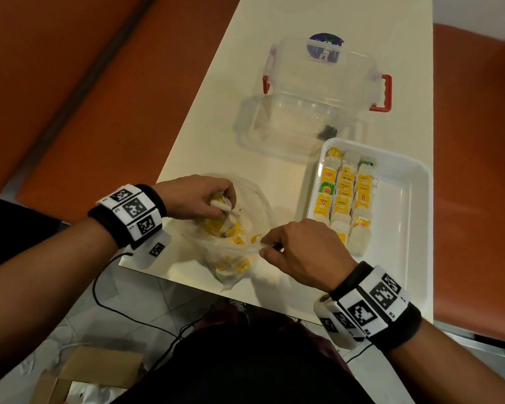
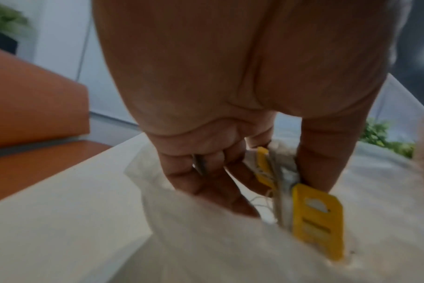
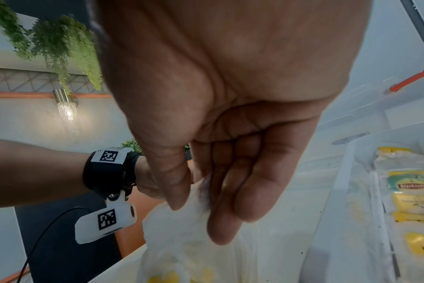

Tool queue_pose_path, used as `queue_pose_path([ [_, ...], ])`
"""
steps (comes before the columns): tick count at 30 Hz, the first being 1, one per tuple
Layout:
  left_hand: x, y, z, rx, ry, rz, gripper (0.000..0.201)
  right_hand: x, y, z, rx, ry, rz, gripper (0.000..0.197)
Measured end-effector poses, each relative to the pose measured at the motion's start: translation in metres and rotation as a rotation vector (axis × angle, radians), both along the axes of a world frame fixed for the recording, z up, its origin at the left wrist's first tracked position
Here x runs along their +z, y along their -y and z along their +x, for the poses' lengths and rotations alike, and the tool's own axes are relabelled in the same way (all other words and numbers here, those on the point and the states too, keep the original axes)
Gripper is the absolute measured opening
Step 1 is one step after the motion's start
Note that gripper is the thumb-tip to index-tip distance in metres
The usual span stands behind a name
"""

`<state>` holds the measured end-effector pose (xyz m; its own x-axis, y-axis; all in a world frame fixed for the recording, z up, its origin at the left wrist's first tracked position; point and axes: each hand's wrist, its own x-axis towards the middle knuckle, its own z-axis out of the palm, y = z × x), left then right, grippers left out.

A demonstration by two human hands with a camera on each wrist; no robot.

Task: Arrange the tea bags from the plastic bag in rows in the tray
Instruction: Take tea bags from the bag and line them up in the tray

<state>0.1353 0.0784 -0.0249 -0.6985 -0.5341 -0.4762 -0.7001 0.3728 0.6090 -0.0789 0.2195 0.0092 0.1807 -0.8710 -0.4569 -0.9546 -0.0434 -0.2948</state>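
A clear plastic bag (image 1: 239,252) holding several yellow-tagged tea bags lies at the table's near edge. My left hand (image 1: 216,204) is inside the bag's mouth and pinches a few tea bags (image 2: 288,183) between thumb and fingers; a yellow tag (image 2: 317,220) hangs from them. My right hand (image 1: 270,247) pinches the bag's rim (image 3: 196,191) and holds the mouth up. To the right, the white tray (image 1: 403,223) carries three rows of tea bags (image 1: 344,196) along its left side; its right half is bare.
A clear storage box (image 1: 318,94) with red latches stands behind the tray, its lid beside it. The white table (image 1: 216,135) is narrow, with orange seats on both sides. A cardboard box (image 1: 79,374) and cables lie on the floor below.
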Motion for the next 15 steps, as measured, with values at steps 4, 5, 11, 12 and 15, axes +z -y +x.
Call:
queue_pose_path([
  [4, -0.003, -0.004, 0.004, 0.244, -0.150, 0.248, 0.029, 0.000, 0.001, -0.001, -0.001, 0.001, 0.000, 0.037],
  [5, -0.004, -0.007, 0.004, 0.324, -0.209, 0.330, 0.030, 0.000, 0.001, -0.002, -0.002, 0.003, -0.002, 0.037],
  [11, -0.007, -0.019, 0.002, 0.644, -0.432, 0.648, 0.017, 0.001, 0.004, -0.002, -0.024, 0.030, -0.014, 0.037],
  [12, -0.006, -0.021, 0.002, 0.674, -0.458, 0.677, 0.016, 0.002, 0.004, -0.002, -0.025, 0.034, -0.017, 0.038],
  [15, -0.006, -0.026, 0.003, 0.732, -0.517, 0.758, 0.018, 0.002, 0.006, -0.003, -0.029, 0.050, -0.022, 0.040],
])
